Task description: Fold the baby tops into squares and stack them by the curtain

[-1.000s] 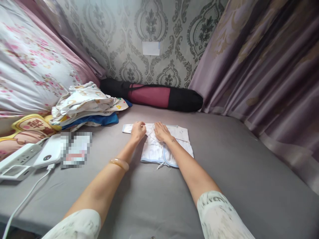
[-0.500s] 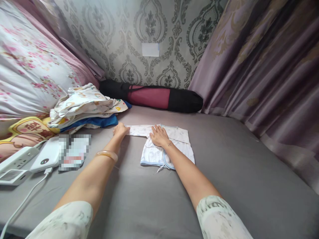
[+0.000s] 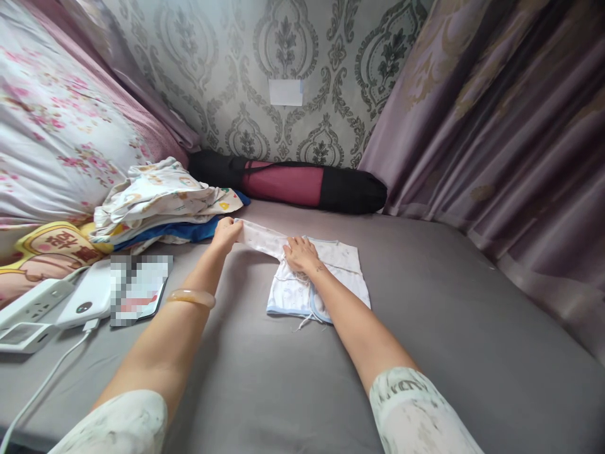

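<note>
A small white baby shirt (image 3: 338, 261) with pale blue trim and white ties lies on the grey bed sheet (image 3: 283, 378). Its left sleeve stretches out to my left hand (image 3: 227, 233), which is closed on the cuff and holds it slightly off the sheet. Flat on the shirt near the base of that sleeve rests my right hand (image 3: 301, 253), its fingers extended. The shirt's right side appears folded in, with no sleeve sticking out there. Part of the shirt front is hidden under my right hand and forearm.
Left of my hand is a pile of folded clothes (image 3: 161, 195). A white power bank (image 3: 87, 299), a power strip (image 3: 38, 302), a cable (image 3: 47, 384) and a blurred phone-like item (image 3: 142, 296) lie nearer. A black and maroon long bag (image 3: 283, 183) lies along the wall.
My left hand has risen and moved slightly away from me, lifting the sleeve's cuff, so the sleeve now slants upward to the left. My right hand stays pressed on the shirt.
</note>
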The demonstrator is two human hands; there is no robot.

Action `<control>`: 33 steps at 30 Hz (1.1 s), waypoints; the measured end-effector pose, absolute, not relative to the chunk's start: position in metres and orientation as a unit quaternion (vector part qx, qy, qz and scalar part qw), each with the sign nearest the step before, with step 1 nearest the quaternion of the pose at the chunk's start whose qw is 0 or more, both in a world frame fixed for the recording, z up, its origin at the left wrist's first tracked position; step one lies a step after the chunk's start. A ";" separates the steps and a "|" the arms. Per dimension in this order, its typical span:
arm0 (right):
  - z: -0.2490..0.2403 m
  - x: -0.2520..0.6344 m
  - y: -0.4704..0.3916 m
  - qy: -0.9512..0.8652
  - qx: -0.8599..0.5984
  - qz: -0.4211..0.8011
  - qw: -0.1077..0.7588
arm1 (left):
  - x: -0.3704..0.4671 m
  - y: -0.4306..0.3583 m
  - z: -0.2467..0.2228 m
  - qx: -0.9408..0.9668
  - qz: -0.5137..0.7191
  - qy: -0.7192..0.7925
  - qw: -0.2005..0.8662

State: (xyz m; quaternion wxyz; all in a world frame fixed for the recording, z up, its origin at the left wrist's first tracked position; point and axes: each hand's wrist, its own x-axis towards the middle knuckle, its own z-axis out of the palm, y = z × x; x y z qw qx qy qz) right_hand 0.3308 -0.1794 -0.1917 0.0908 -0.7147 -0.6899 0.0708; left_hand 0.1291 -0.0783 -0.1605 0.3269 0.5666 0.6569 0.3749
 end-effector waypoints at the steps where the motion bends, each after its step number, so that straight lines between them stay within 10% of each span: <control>1: -0.192 0.329 -0.178 -0.685 -0.720 0.067 0.085 | 0.131 -0.080 -0.156 0.563 0.384 0.646 0.345; 10: -0.186 0.329 -0.168 -0.673 -0.725 0.116 0.089 | 0.178 -0.110 -0.129 0.550 0.430 0.521 0.491; 21: -0.168 0.393 -0.218 -0.290 -0.621 0.522 0.508 | 0.248 -0.142 -0.141 0.570 0.412 0.453 0.548; 33: -0.176 0.406 -0.223 -0.235 -0.608 0.529 0.543 | 0.255 -0.141 -0.169 0.623 0.372 0.447 0.524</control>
